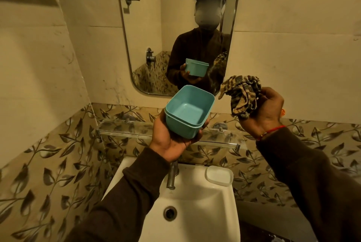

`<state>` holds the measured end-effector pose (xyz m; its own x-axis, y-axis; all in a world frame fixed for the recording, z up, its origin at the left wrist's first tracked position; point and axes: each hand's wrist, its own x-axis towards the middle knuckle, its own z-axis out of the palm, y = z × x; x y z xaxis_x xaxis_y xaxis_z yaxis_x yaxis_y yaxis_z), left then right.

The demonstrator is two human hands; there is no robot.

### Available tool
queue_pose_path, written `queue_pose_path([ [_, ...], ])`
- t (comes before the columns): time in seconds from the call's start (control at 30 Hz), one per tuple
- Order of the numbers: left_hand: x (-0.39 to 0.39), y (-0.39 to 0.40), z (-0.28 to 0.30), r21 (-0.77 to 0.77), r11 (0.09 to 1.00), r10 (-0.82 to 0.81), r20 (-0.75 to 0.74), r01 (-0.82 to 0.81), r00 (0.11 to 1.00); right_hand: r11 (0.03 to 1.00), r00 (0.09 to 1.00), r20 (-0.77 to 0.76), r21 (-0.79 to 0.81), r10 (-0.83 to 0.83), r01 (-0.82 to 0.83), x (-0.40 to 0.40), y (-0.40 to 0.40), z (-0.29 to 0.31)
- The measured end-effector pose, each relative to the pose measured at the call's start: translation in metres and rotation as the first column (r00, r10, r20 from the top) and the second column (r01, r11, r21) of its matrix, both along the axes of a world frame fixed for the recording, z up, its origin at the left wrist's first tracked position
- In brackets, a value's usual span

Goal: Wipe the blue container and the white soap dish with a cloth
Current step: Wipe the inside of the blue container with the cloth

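My left hand [168,140] holds the blue container [188,110] from below, above the sink, with its empty inside tilted toward me. To its right, my right hand [261,112] is raised and grips a bunched, brown patterned cloth [243,95]. Cloth and container are apart, with a small gap between them. The white soap dish [219,175] lies on the back right corner of the sink rim, below both hands.
A white sink [197,202] with a metal tap [172,175] and drain stands below. A glass shelf [125,130] runs along the leaf-patterned tiles behind my hands. A mirror [156,26] hangs above it. Walls close in on the left and right.
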<state>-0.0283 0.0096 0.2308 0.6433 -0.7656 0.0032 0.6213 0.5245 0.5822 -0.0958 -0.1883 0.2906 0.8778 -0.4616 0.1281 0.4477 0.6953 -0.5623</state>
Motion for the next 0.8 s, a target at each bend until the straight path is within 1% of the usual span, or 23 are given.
queue_pose_path([
  [0.17, 0.000, -0.002, 0.003, 0.071, 0.996, 0.048, -0.017, -0.046, 0.999, 1.000, 1.000, -0.001, -0.013, -0.006, 0.006, -0.001, 0.003, 0.000],
  [0.37, -0.001, -0.003, 0.007, 0.139, 0.983, 0.099, 0.126, -0.117, 0.987, 0.998, 1.000, 0.016, -0.060, 0.004, -0.003, -0.001, 0.006, 0.000],
  [0.53, 0.002, -0.005, 0.005, 0.109, 0.976, 0.168, 0.165, -0.187, 0.972, 0.983, 0.999, 0.030, -0.181, 0.042, -0.036, -0.001, 0.008, -0.002],
  [0.6, 0.003, -0.006, 0.004, 0.110, 0.974, 0.178, 0.171, -0.199, 0.969, 0.954, 0.998, 0.030, -0.295, 0.059, -0.048, 0.000, 0.010, -0.003],
  [0.63, 0.002, -0.007, 0.003, 0.111, 0.974, 0.175, 0.175, -0.196, 0.969, 0.912, 1.000, 0.009, -0.410, 0.027, -0.021, 0.000, 0.010, -0.004],
  [0.67, 0.001, -0.007, 0.003, 0.110, 0.977, 0.161, 0.178, -0.182, 0.971, 0.825, 0.999, -0.023, -0.564, -0.041, 0.021, 0.000, 0.011, -0.004],
  [0.7, -0.001, -0.008, 0.002, 0.106, 0.981, 0.142, 0.181, -0.163, 0.973, 0.684, 0.990, -0.055, -0.728, -0.128, 0.048, 0.000, 0.013, -0.004],
  [0.73, -0.003, -0.010, 0.001, 0.099, 0.984, 0.125, 0.183, -0.145, 0.975, 0.503, 0.975, -0.079, -0.864, -0.208, 0.037, 0.000, 0.016, -0.004],
  [0.77, -0.004, -0.012, -0.001, 0.089, 0.987, 0.117, 0.184, -0.135, 0.976, 0.296, 0.958, -0.095, -0.955, -0.271, -0.011, 0.000, 0.021, -0.004],
  [0.8, -0.004, -0.014, -0.002, 0.080, 0.988, 0.115, 0.181, -0.131, 0.977, 0.066, 0.942, -0.084, -0.996, -0.325, -0.066, 0.001, 0.026, -0.006],
])
